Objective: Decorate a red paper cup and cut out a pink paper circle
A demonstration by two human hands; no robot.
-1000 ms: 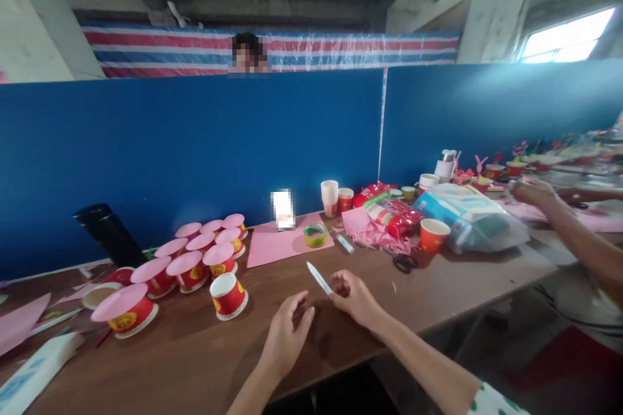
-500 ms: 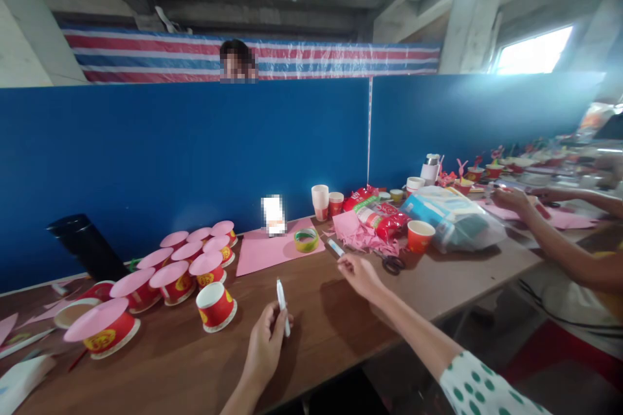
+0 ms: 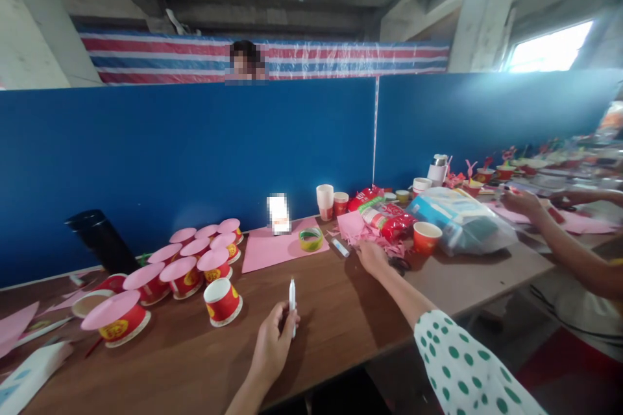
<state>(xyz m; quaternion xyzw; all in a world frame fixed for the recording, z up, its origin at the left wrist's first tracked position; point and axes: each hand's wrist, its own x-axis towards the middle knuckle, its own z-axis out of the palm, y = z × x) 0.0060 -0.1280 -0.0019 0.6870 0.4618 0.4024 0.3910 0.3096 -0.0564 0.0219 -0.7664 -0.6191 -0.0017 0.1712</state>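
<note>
Blue partition [image 3: 195, 155] lines the far edge of the table [image 3: 185, 369]. Near the front edge, my left hand [image 3: 273, 339] pinches a white pen [image 3: 293, 298]; my right hand [image 3: 374, 260] is by the pink scraps [image 3: 392, 247], gripping or not I cannot tell. Pink-topped cups [image 3: 179, 270] stand toward the left end.

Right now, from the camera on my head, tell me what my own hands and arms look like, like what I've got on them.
Your left hand and right hand are both ungloved, with no watch or bracelet showing. The right arm wears a loose white sleeve with green dots, ending below the elbow. No sleeve shows on the left forearm.
</note>
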